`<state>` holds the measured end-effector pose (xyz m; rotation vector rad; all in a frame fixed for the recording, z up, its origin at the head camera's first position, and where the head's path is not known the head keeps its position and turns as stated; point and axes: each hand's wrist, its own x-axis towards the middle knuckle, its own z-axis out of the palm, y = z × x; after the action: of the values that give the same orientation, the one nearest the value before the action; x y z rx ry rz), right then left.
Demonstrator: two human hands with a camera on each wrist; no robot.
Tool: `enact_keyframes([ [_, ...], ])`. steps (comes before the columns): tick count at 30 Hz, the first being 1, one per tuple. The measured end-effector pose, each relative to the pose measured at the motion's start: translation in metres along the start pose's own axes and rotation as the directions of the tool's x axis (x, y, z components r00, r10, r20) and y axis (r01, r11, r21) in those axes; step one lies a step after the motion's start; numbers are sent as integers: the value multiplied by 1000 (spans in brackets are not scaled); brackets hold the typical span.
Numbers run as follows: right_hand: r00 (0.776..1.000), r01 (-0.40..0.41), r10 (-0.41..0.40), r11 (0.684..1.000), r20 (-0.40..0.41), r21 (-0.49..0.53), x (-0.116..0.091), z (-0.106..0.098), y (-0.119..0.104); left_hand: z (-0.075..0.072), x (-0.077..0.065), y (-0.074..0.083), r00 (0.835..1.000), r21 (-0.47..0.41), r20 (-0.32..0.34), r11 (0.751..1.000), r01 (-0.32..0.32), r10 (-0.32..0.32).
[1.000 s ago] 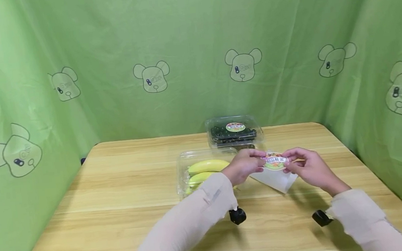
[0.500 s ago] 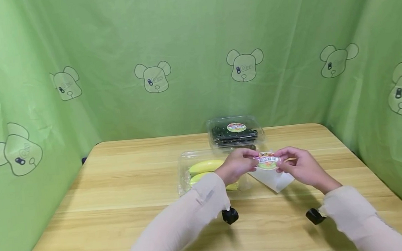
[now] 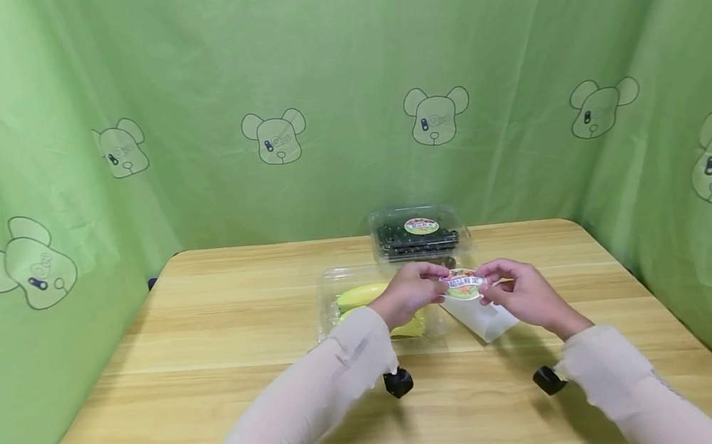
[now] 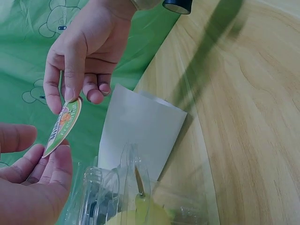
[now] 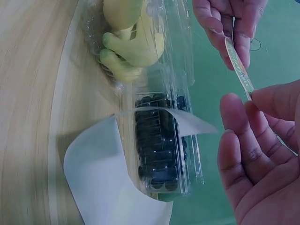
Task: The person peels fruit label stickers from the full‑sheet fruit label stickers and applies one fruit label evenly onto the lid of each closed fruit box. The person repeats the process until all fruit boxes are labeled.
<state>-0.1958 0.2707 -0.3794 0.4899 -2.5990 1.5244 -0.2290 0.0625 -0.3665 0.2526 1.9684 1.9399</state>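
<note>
Between both hands, an oval fruit label sticker with printed lettering is held up. My left hand pinches its left edge, and my right hand pinches the right edge between thumb and fingers. In the right wrist view the sticker appears nearly edge-on. Below the hands, a curling sheet of white paper lies near the banana box. Yellow bananas lie in a clear plastic box, partly hidden by my left hand and sleeve.
Behind the hands stands a clear lidded box of dark round fruit, with a similar oval label on its lid. The wooden table is enclosed by a green curtain. Black wrist cameras hang under both sleeves.
Both hands have shifted left together with the sticker, closer to the banana box. Their pinch on it looks the same. The head view has turned very slightly left.
</note>
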Motion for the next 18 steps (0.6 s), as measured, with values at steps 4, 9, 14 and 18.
enact_keyframes([
  [4, 1000, 0, 0, 1000, 9, 10, 3, 3, -1, -5, 0, -1, 1000, -15, -5, 1000, -2, 2],
  [9, 1000, 3, -3, 1000, 22, 0, 8, 8, -2, -12, -1, -3, 1000, -8, -4, 1000, -7, 7],
  [14, 999, 13, -13, 1000, 31, -7, 13, 13, -3, -18, -3, -2, 1000, 16, -4, 1000, -14, 14],
  [18, 999, 20, -20, 1000, 36, -9, 18, 18, -3, -24, -3, -3, 1000, 30, -1, 1000, -10, 10],
])
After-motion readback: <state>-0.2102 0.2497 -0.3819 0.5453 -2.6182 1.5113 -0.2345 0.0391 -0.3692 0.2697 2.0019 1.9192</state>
